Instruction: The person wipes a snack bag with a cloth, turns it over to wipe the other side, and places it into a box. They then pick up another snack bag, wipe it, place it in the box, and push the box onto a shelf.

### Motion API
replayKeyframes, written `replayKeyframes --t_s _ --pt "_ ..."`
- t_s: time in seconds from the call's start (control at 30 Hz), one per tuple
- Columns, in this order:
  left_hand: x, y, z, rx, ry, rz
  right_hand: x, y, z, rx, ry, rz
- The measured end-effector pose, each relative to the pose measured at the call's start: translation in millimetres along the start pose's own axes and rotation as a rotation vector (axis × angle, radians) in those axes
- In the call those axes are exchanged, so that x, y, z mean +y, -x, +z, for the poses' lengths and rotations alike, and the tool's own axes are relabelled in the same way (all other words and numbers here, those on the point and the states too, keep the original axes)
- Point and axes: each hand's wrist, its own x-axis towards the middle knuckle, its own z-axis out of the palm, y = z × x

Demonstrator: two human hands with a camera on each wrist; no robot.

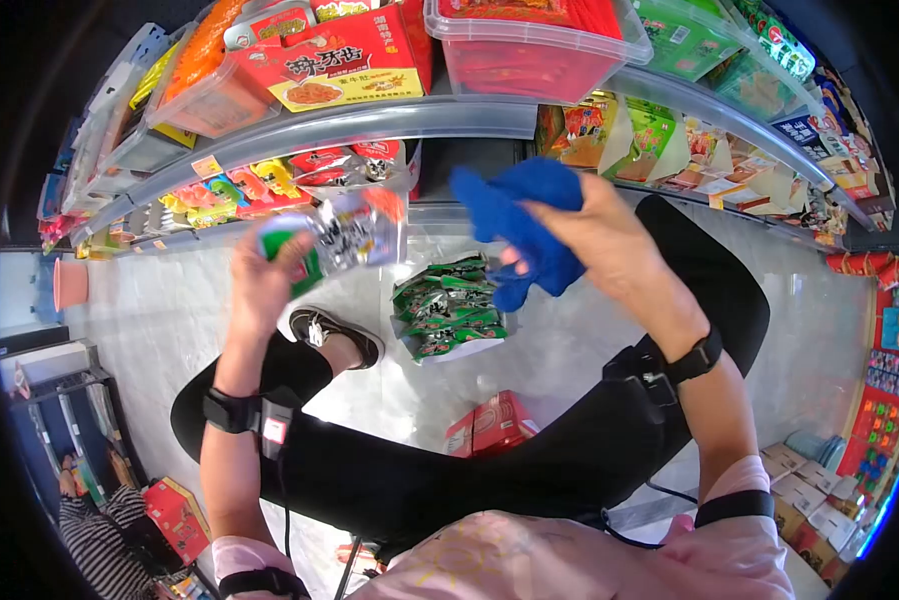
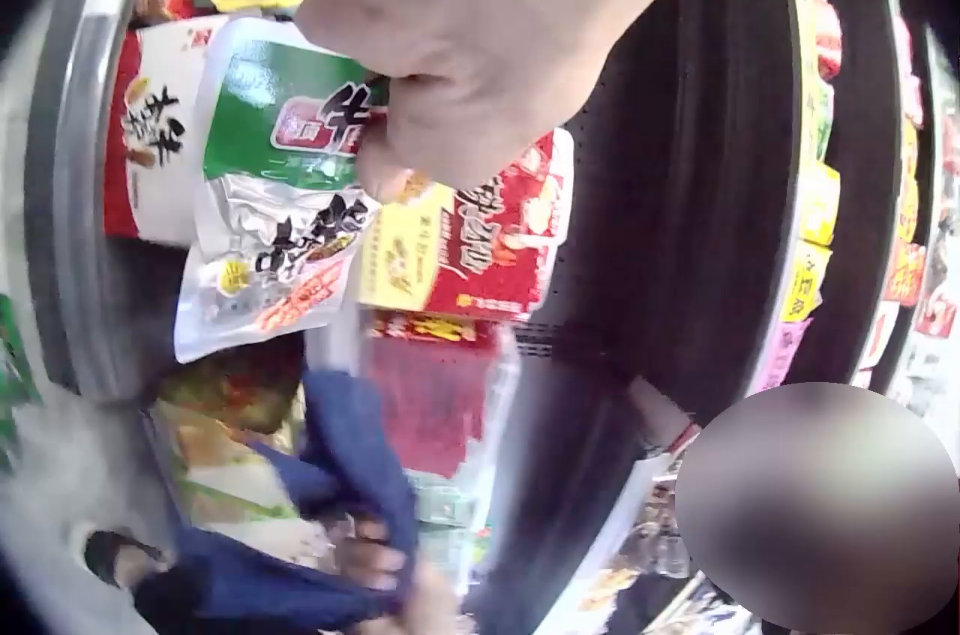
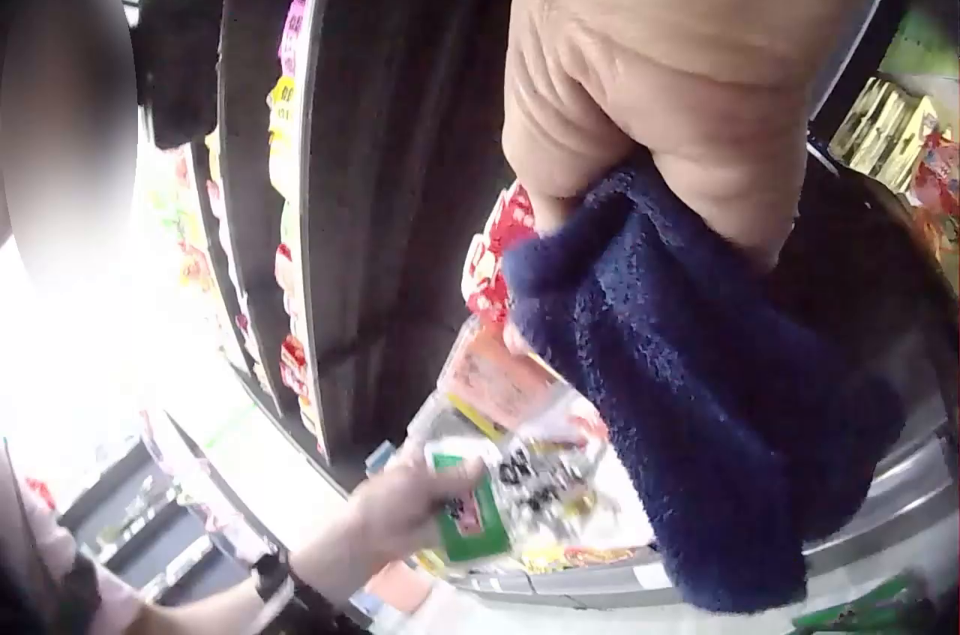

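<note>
My left hand point(image 1: 261, 275) pinches a green and silver snack pouch point(image 2: 285, 185) by its green end, thumb on the front. In the left wrist view the pouch faces the camera, its silver part hanging lower. A bunched blue cloth point(image 1: 529, 225) is gripped in my right hand point(image 1: 609, 235), raised in front of the shelf. Its thick, fuzzy folds drape below the fingers in the right wrist view, where the cloth point(image 3: 690, 380) hides most of the fingertips. Between the two hands, lower down, an open box of green and silver pouches point(image 1: 452, 310) stands on the floor.
A curved shelf edge point(image 1: 369, 128) runs across the front, with a red snack box point(image 1: 339, 65) and a clear red tub point(image 1: 539, 45) above it. Snack packs point(image 1: 239, 185) fill the lower tier. A red carton point(image 1: 491, 425) lies on the floor near my legs.
</note>
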Motion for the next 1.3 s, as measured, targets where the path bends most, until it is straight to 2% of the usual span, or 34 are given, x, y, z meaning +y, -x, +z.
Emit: replayKeyframes --t_s 0.03,0.1,0.17,0.27,0.5,0.67,0.73,0.8,0.83,0.9,0.93,1.07,1.17,1.23,1.3 --pt "-10 5 4 -0.01 -0.043 -0.137 -5 3 -5 0.012 -0.082 -0.011" --pt "-32 18 16 -0.188 -0.155 -0.099 -10 9 -7 0.056 -0.114 -0.014" --pt "-45 30 29 -0.275 -0.268 -0.096 -13 11 -12 0.081 -0.138 -0.05" --pt "-47 45 49 -0.36 -0.472 0.003 -7 11 -12 0.108 -0.148 -0.054" --pt "-105 62 94 -0.496 -0.455 0.195 -7 9 1 0.073 -0.154 -0.059" --pt "-153 72 122 -0.435 -0.48 0.075 -5 5 4 0.005 -0.061 0.017" --pt "-150 65 122 -0.398 -0.459 0.023 -3 2 5 -0.001 -0.055 0.056" --pt "-136 40 110 -0.594 -0.452 -0.182 -1 1 7 0.015 -0.026 0.06" --pt "-137 31 105 -0.596 -0.452 -0.186 -1 1 8 0.032 0.0 0.055" --pt "-137 17 97 -0.729 -0.516 -0.102 -3 2 9 0.038 0.026 0.059" --pt "-133 15 95 -0.766 -0.507 -0.134 -4 3 9 0.043 0.058 0.058" --pt "-165 22 100 -0.77 -0.492 -0.142 5 -2 8 0.024 0.005 0.081" --pt "-163 22 105 -0.791 -0.515 -0.089 8 -4 8 0.04 0.086 0.056" --pt "-129 15 112 -0.906 -0.471 -0.55 8 -6 9 0.05 0.098 0.071" --pt "-156 16 108 -0.884 -0.35 -0.533 10 -7 9 0.049 0.094 0.064"
